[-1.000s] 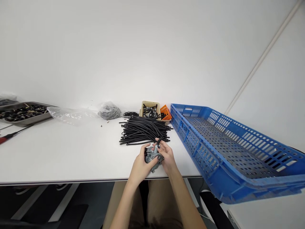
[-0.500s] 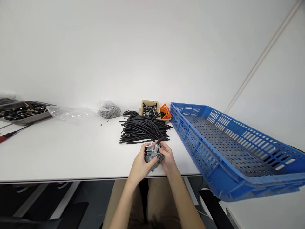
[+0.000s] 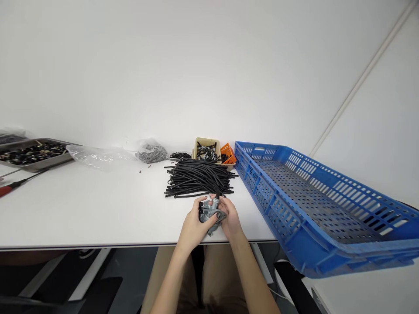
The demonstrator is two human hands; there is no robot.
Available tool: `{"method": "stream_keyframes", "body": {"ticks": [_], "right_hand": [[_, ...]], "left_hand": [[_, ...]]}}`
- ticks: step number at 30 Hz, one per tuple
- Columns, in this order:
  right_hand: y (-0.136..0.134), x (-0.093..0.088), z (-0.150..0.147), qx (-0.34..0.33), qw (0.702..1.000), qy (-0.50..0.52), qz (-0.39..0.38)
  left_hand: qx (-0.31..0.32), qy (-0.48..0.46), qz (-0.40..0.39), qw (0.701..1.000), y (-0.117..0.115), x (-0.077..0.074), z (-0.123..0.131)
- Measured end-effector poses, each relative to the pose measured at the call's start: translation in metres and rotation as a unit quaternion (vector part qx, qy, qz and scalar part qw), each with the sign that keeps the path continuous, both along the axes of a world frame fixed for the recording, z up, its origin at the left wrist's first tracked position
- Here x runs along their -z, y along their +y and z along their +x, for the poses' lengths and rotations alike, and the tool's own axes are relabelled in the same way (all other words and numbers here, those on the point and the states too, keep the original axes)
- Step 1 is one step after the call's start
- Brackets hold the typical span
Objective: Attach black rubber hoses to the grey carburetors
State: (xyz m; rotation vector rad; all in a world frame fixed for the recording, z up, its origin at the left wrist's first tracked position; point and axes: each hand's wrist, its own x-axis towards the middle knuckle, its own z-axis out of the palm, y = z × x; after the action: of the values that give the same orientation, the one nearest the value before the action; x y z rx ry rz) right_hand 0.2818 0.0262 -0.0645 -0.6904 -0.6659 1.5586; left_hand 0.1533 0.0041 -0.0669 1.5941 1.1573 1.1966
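Both my hands hold a grey die-cast carburetor (image 3: pixel 209 214) just above the white table (image 3: pixel 98 209), near its front edge. My left hand (image 3: pixel 192 224) wraps its left side, and my right hand (image 3: pixel 231 217) grips its right side with the fingertips. Fingers hide much of the body. A short black hose (image 3: pixel 216 197) rises from its top. Directly beyond my hands lies a loose pile of black rubber hoses (image 3: pixel 198 179), almost touching my fingertips.
A large blue perforated plastic crate (image 3: pixel 278 209) stands right of my hands. Behind the hoses are a small box of fittings (image 3: pixel 207 141) and an orange basket (image 3: pixel 227 153). Further left lie a bagged grey parts lot (image 3: pixel 151 153), a metal tray (image 3: pixel 59 144) and a red-handled screwdriver (image 3: pixel 8 189).
My hands have turned the carburetor slightly, and less of the black hose shows above my fingers. The view has shifted a little; the table items stay in place.
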Motion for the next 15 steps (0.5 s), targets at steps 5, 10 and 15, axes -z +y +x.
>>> {"method": "stream_keyframes", "body": {"ticks": [5, 10, 15], "right_hand": [[-0.002, 0.0001, 0.0011, 0.006, 0.999, 0.046, 0.023], [-0.0008, -0.0018, 0.0015, 0.014, 0.999, -0.026, 0.041], [-0.0015, -0.0016, 0.0007, -0.013, 0.999, -0.022, 0.024]], "left_hand": [[-0.006, 0.0, 0.006, 1.0, -0.0033, -0.0059, 0.0004], [-0.011, -0.003, -0.005, 1.0, -0.0033, -0.0078, 0.0014], [-0.016, -0.003, 0.004, 1.0, -0.0011, -0.0036, 0.0015]]}}
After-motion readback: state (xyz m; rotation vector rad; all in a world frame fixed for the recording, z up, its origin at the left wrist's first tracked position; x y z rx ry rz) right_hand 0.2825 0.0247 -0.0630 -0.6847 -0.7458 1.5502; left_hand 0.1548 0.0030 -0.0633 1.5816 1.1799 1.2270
